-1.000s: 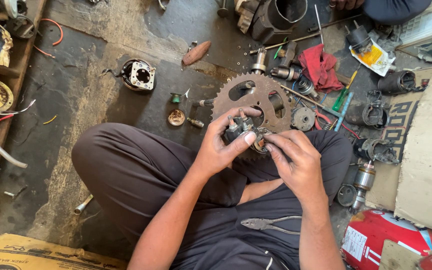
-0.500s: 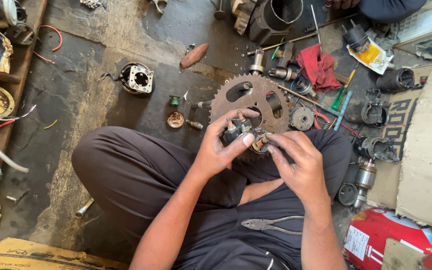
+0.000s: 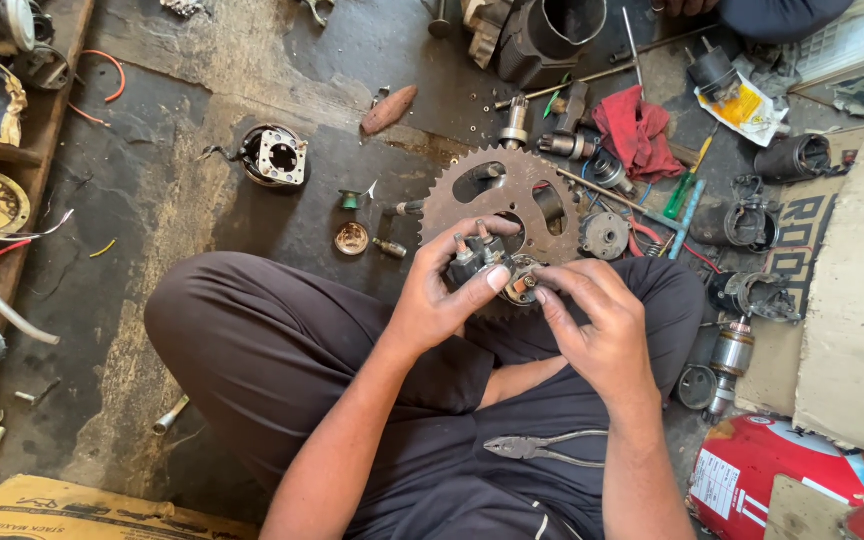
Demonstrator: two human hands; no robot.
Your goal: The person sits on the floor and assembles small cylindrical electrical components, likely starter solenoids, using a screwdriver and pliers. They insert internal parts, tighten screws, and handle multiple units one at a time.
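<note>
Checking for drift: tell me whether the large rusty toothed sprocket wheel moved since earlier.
No. The large rusty toothed sprocket wheel keeps its place beside the red cloth.

head view | 1 camera — looks steeply down, close over lap | floor beyond

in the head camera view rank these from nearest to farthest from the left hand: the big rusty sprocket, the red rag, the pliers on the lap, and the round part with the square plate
Measured from the left hand:
1. Rusty sprocket, directly behind the fingers.
2. Pliers, on the lap, toward the person's right.
3. Round part with the square plate, on the floor up-left.
4. Red rag, far up-right.
</note>
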